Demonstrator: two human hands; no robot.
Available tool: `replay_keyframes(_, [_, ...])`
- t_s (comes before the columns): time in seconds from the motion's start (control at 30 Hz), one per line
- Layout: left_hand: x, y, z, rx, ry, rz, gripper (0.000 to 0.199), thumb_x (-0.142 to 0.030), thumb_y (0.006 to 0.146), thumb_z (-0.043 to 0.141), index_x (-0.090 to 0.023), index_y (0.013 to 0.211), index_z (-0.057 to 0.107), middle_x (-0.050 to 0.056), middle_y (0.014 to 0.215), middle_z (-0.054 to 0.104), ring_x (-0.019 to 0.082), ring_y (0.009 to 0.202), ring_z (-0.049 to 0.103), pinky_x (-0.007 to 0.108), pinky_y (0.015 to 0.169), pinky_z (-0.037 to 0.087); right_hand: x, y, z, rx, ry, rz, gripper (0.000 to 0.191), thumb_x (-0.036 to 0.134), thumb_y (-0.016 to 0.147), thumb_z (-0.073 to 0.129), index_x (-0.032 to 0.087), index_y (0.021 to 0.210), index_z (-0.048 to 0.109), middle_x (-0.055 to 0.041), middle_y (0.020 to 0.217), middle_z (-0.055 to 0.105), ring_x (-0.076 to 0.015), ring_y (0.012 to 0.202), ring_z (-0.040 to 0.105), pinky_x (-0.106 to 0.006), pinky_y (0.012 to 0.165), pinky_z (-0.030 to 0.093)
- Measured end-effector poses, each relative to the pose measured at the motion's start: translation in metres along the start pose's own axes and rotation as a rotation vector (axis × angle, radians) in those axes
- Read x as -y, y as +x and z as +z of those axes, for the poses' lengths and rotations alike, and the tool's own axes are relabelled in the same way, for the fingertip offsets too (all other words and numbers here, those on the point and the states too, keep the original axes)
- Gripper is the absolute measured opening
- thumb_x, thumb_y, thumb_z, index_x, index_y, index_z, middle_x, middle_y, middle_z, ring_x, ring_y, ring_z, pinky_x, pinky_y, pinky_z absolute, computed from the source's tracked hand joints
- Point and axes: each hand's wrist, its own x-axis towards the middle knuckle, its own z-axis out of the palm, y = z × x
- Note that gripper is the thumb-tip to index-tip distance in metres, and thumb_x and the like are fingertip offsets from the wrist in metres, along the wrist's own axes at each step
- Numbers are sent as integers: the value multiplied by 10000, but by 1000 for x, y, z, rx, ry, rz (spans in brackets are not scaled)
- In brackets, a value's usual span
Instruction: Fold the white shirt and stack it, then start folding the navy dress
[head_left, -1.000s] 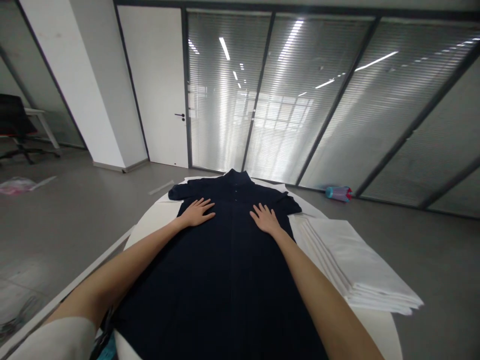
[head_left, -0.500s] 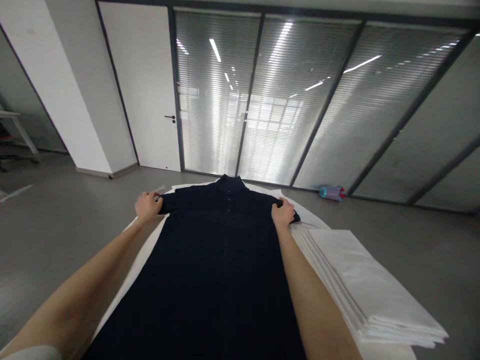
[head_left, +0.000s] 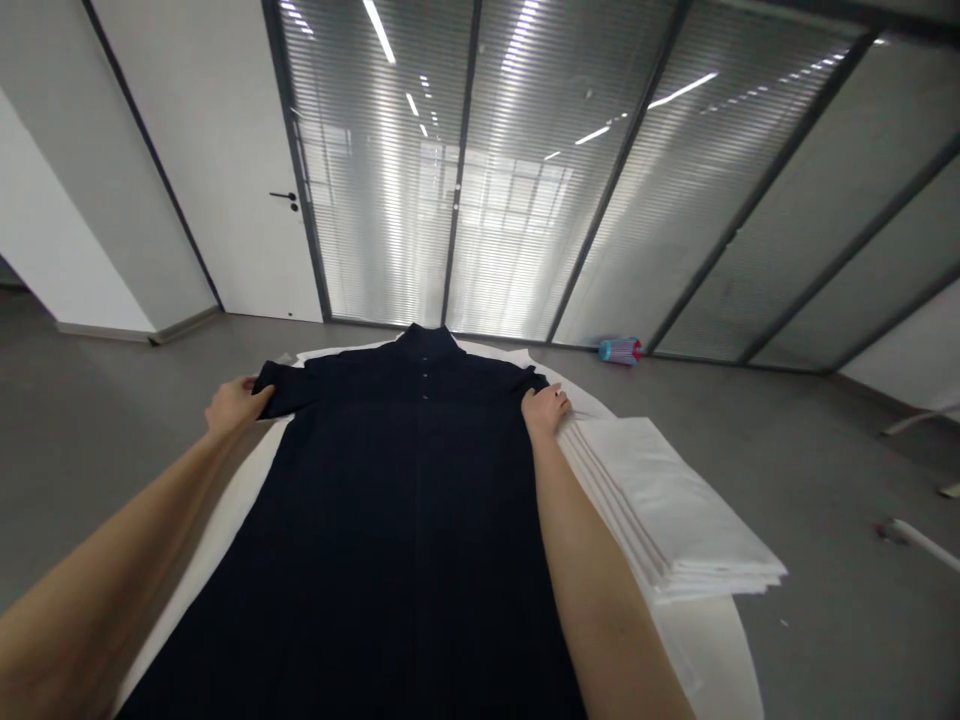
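Note:
A dark navy short-sleeved shirt (head_left: pixel 420 500) lies spread out, front up, with its collar at the far end and its lower part running out of view near me. My left hand (head_left: pixel 236 402) pinches the end of the sleeve on the left, which is stretched outward. At the right sleeve, my right hand (head_left: pixel 546 408) has its fingers closed on the dark fabric. Beneath the shirt is a white table (head_left: pixel 724 640) with a rounded edge. Just right of my right forearm rests a stack of folded white cloth (head_left: pixel 675 500).
A blue and red striped object (head_left: pixel 620 350) lies on the grey floor by the glass partition (head_left: pixel 510 200). A white door (head_left: pixel 247 180) and a pillar stand at the back left. White legs of some furniture show at the right edge.
The view has turned to the right and down. My left hand has moved outward, and the left sleeve now lies straighter. My right hand stays at the right sleeve.

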Motion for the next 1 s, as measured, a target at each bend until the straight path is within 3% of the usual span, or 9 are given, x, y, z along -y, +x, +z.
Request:
replay_keyframes(0.17, [-17,-9,-6,-189,-132,134,353,-281,910,552,-122,1220,606,117,1182,695,234,1056,658,334,907,508,-3,4,1,48,-43,0,549,285,917,506,-46,1353,470,-317,1267,569,-378,1226,502,-491,1054,325])
replay_keyframes(0.3, [-61,-23,-11,-248,-193,312,315,-313,931,508,-173,1199,596,74,1180,686,204,1083,642,285,941,481,-7,3,1,19,-19,25,523,278,883,522,0,1325,510,-316,1283,559,-404,1240,476,-517,1019,347])
replay_keyframes(0.43, [-110,-49,-4,-62,-156,495,251,-298,877,560,-174,1081,637,70,1064,703,241,998,651,320,898,489,-9,-2,2,-29,12,5,516,276,857,536,60,1326,529,-278,1248,580,-404,1231,462,-550,1018,333])
replay_keyframes(0.53, [-129,-71,12,122,-56,592,252,-283,848,606,-180,1076,634,63,968,701,236,909,656,306,805,494,-8,-4,0,-46,10,-3,523,266,853,538,119,1355,519,-242,1248,573,-392,1222,464,-558,1013,333])
replay_keyframes(0.63, [-134,-89,25,245,78,720,284,-326,848,631,-196,1100,640,70,961,696,253,897,657,313,758,486,-6,-5,-3,-58,12,-19,510,255,867,516,180,1371,521,-204,1265,555,-383,1195,499,-555,1002,347])
replay_keyframes(0.7, [-133,-95,30,287,135,752,325,-451,868,615,-212,1082,667,79,986,695,268,902,660,325,758,489,-5,-5,-5,-72,61,-19,503,235,880,483,198,1380,519,-189,1279,542,-364,1168,536,-536,1007,361])
replay_keyframes(0.8, [-131,-92,32,301,105,789,452,-573,934,463,-217,1038,721,91,1033,701,272,939,666,346,835,497,-4,-1,-6,-100,230,1,580,145,852,449,152,1432,454,-198,1338,499,-304,1194,545,-437,1037,387])
replay_keyframes(0.9, [-122,-80,39,284,30,882,518,-526,981,365,-197,1196,701,102,1253,664,277,1183,599,367,1041,427,0,7,-9,-121,359,39,722,79,785,461,71,1494,323,-211,1316,522,-274,1254,504,-371,1071,383])
replay_keyframes(1.0, [-109,-73,52,341,80,869,586,-560,965,387,-211,1397,574,95,1484,512,304,1430,377,447,1182,260,12,15,-13,-111,430,5,762,96,774,469,84,1509,266,-159,1229,587,-250,1205,534,-377,1075,398])
